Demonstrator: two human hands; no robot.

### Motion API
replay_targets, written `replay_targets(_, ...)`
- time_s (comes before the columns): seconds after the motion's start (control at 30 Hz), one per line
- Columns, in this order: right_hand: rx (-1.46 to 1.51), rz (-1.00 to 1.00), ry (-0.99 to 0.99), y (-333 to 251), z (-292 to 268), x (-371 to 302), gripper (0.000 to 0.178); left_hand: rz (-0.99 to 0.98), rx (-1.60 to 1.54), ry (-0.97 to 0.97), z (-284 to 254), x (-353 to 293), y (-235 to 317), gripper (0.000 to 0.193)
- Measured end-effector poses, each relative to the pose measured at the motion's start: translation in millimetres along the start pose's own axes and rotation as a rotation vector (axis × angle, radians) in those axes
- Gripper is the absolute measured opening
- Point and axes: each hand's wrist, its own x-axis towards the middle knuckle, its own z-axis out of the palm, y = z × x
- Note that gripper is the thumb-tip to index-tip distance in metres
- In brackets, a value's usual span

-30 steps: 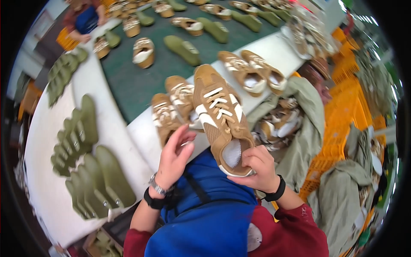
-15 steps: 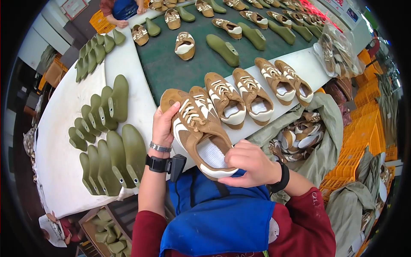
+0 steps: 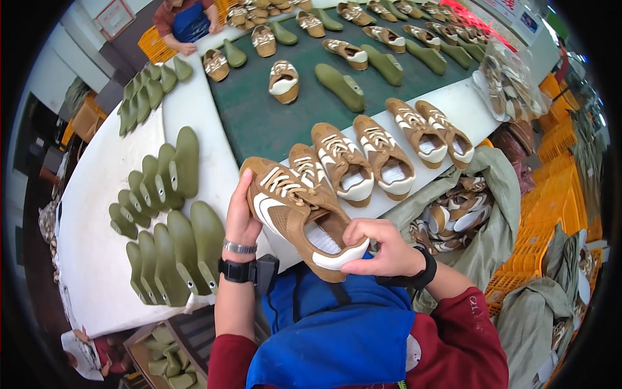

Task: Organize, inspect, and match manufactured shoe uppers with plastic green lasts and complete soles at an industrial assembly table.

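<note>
A brown sneaker [image 3: 285, 209] with white laces, side stripes and a white heel patch is held up in front of me, its side turned toward me. My left hand [image 3: 241, 217] closes round its toe end. On the heel collar, my right hand [image 3: 383, 249] pinches the rim between thumb and curled fingers. A pale ribbed insole [image 3: 322, 238] shows inside the opening. Just behind, a matching sneaker [image 3: 307, 163] is partly hidden by the held one. To its right stand a pair of sneakers [image 3: 342, 162] and another pair [image 3: 418, 129] on the white table edge.
Several green shoe lasts [image 3: 184, 162] stand in rows on the white tabletop [image 3: 91, 259] at left. The green belt [image 3: 246, 110] carries more sneakers and lasts. A grey-green sack [image 3: 505, 175] of shoes sits at right, by orange crates [image 3: 551, 194]. Another person [image 3: 189, 23] works at the far left.
The held sneaker has rolled, showing more of its side and less of its insole. My right thumb and fingers now pinch the heel rim. The whole view has shifted slightly.
</note>
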Motion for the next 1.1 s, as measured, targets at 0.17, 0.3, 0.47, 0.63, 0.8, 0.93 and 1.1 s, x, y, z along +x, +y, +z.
replay_targets(0.17,-0.053,0.03,0.466,11.5,-59.3,-53.3,0.028,0.028,0.19,0.033,-12.8,-19.6,-5.1,0.017)
replay_targets(0.3,-0.801,0.198,0.85,22.7,-97.6,-130.6,0.026,0.049,0.186,0.002,-19.8,-35.4,-6.2,0.01)
replay_targets(0.47,-1.311,0.641,0.561,98.2,-99.8,-250.9,0.02,0.014,0.251,-0.014,-13.8,-40.3,-19.6,0.012)
replay_targets(0.63,-1.173,0.984,-0.521,160.0,-79.7,-312.0,0.018,0.081,0.392,-0.026,-6.6,-48.3,-23.3,0.013)
replay_targets(0.8,-0.711,1.034,-0.318,170.4,-147.0,-270.1,0.017,0.08,0.529,0.007,-11.9,-54.8,-26.7,0.011)
replay_targets(0.93,-1.036,1.132,1.042,207.6,-214.2,-285.9,0.027,0.069,0.516,0.025,-7.6,-53.4,-32.1,0.011)
replay_targets(1.1,-0.39,1.377,1.378,226.6,-231.0,-302.4,0.035,0.082,0.554,0.007,6.3,-55.2,-40.1,0.01)
